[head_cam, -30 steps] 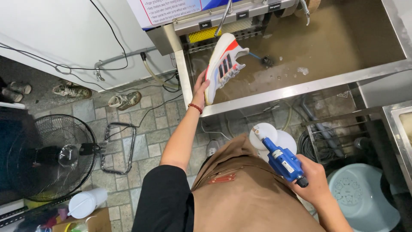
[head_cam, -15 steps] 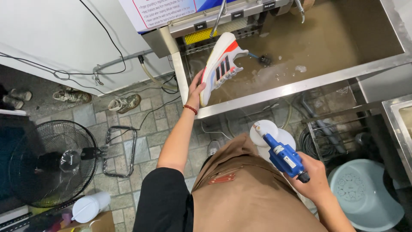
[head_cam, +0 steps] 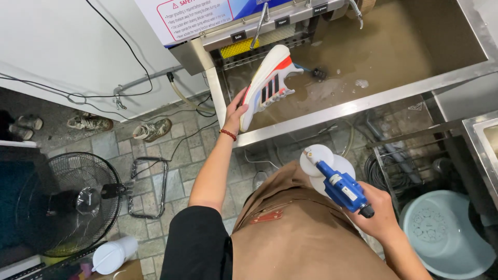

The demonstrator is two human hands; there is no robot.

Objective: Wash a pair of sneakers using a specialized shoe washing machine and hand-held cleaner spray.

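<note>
My left hand [head_cam: 236, 110] grips the heel of a white sneaker [head_cam: 267, 80] with dark stripes and a red patch, tilted over the steel sink [head_cam: 332, 111]. The sink holds murky brown water. My right hand [head_cam: 377, 212] is low by my brown apron, closed around a blue and white handheld power tool [head_cam: 340, 184] with a round white head. A red bracelet circles my left wrist.
A black floor fan [head_cam: 62, 205] stands at the left on the stone-tile floor. Loose shoes [head_cam: 150, 129] and cables lie near the wall. A pale blue basin [head_cam: 446, 236] sits at lower right under the counter, beside coiled hoses. A white jar [head_cam: 111, 255] stands at lower left.
The sneaker and my left hand stay over the sink, with the shoe tipped slightly further toward the water. My right hand keeps the blue tool low, nearly unmoved.
</note>
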